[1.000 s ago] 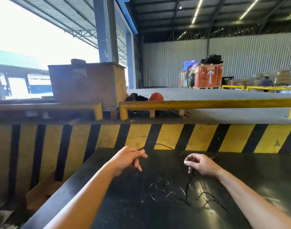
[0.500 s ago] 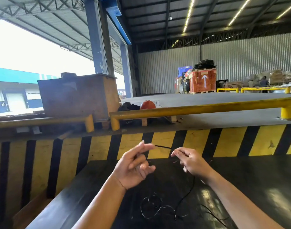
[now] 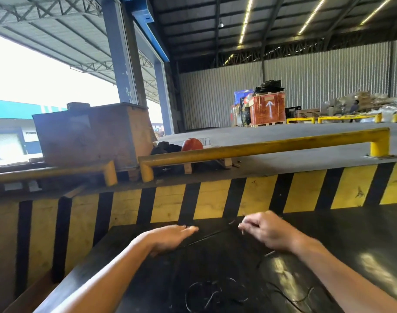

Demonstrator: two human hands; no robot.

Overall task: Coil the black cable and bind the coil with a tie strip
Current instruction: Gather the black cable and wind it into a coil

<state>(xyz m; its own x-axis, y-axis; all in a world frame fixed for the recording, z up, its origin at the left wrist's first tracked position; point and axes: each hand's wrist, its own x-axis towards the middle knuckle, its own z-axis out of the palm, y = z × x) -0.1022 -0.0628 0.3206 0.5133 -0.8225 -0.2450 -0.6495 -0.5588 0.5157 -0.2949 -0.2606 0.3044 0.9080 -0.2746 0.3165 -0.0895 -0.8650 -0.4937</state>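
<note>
Nearest, the cable (image 3: 206,292) lies in loose loops on the black table (image 3: 351,233), one strand running up between the hands. The left hand (image 3: 168,238) is flat, fingers released. The right hand (image 3: 267,229) curls; whether it grips the strand I cannot tell. Beyond, a yellow rail (image 3: 260,147), then an orange crate (image 3: 268,109) marked only with a white arrow.
</note>
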